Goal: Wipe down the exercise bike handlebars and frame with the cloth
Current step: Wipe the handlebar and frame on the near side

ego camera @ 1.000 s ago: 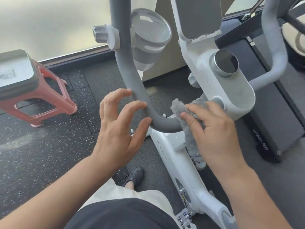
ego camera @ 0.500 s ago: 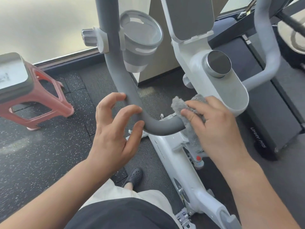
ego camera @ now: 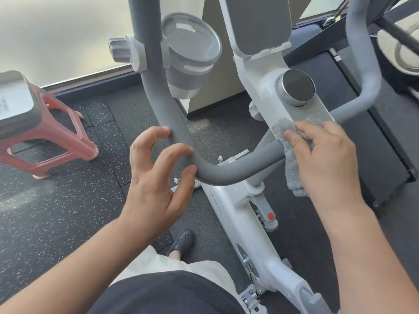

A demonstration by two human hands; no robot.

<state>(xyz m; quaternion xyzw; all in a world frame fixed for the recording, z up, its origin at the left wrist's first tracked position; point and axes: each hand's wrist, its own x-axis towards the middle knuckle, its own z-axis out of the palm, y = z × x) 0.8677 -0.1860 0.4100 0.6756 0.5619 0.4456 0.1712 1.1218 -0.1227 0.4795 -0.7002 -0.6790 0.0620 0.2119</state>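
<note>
The fluffy grey cloth [ego camera: 292, 155] lies bunched at the centre of the exercise bike, draped over the inner end of the grey foam-covered handlebar [ego camera: 172, 132] where it meets the white plastic console housing [ego camera: 269, 91], with a tail hanging down on the near side. The right hand [ego camera: 324, 159] presses it there, fingers curled over the cloth and the thumb pinning it against the bar, so the wiping appears to be in its handlebar stage. No streaks or damp patches can be made out, so which parts are already clean cannot be told; judging by the cloth's place, the right-hand bar [ego camera: 362, 71] and the white frame [ego camera: 240, 214] running down toward the near edge probably remain. The left hand [ego camera: 156, 177] holds nothing: its fingers are loosely curved and spread, fingertips resting against the left side of the bar's bend, steadying it. Further left, a pink plastic stool [ego camera: 45, 132] stands on the dark speckled rubber floor [ego camera: 68, 211].
</note>
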